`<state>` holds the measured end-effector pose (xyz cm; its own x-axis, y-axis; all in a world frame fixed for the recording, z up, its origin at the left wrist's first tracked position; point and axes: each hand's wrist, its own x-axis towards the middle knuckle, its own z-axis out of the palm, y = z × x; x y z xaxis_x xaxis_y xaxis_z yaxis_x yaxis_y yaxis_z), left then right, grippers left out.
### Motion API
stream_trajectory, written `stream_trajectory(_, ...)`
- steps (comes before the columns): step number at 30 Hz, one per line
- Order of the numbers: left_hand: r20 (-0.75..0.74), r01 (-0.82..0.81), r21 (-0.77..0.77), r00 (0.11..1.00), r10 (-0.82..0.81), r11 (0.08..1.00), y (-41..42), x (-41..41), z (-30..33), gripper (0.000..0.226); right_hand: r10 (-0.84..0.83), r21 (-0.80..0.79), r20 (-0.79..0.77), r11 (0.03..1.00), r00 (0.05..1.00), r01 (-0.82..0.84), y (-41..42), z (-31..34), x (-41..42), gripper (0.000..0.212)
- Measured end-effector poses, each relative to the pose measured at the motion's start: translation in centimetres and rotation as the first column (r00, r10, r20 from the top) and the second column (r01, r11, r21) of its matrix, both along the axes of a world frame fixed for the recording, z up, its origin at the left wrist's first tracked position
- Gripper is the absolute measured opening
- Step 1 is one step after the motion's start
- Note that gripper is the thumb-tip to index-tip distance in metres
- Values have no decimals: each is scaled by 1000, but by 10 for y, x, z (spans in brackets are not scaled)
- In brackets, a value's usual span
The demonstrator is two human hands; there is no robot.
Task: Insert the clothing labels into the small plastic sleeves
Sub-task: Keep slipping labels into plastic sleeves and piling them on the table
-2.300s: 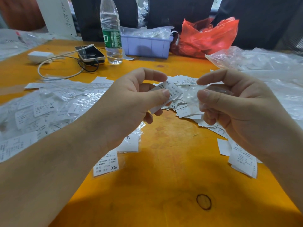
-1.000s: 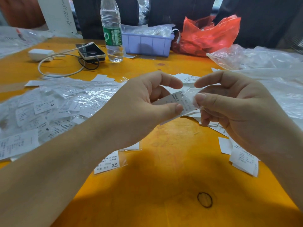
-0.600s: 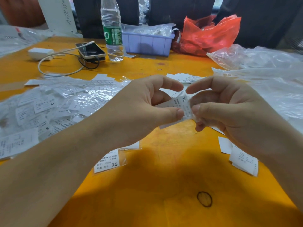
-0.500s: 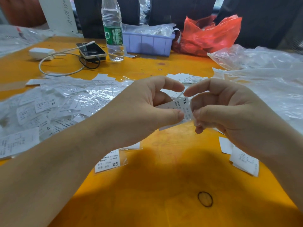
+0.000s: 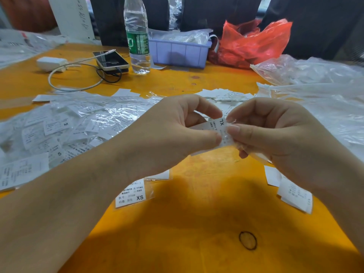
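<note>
Bright, sharp; wide-angle edge bending; soft shadows.

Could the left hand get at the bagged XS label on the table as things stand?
Probably not at once: the left hand pinches the XL label, so it would have to release it first. Otherwise the XS label lies uncovered just below that wrist, with nothing between.

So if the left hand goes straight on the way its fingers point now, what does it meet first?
Most likely the right hand: the left hand points at it, pinching the XL label, whose far end already sits at the clear sleeve the right hand pinches. Depth looks matched, though uncertain.
</note>
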<state>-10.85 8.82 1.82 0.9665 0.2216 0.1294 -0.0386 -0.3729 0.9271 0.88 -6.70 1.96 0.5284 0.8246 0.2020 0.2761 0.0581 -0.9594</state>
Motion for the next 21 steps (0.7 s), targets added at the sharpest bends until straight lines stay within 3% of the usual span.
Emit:
stream_trajectory(9,40,-28,106,999,24,994,-2,-1,0,7,-34,36,12,999,999,33,-1,-1,3,20)
stream_trajectory(13,27,-66,120,998,64,991,-3,0,0,18,-32,40,16,999,999,31,0,-2,3,20)
stream_trajectory(21,-14,-78,124,997,80,989,-1,0,1,17,-23,44,40,999,999,21,0,-2,2,18)
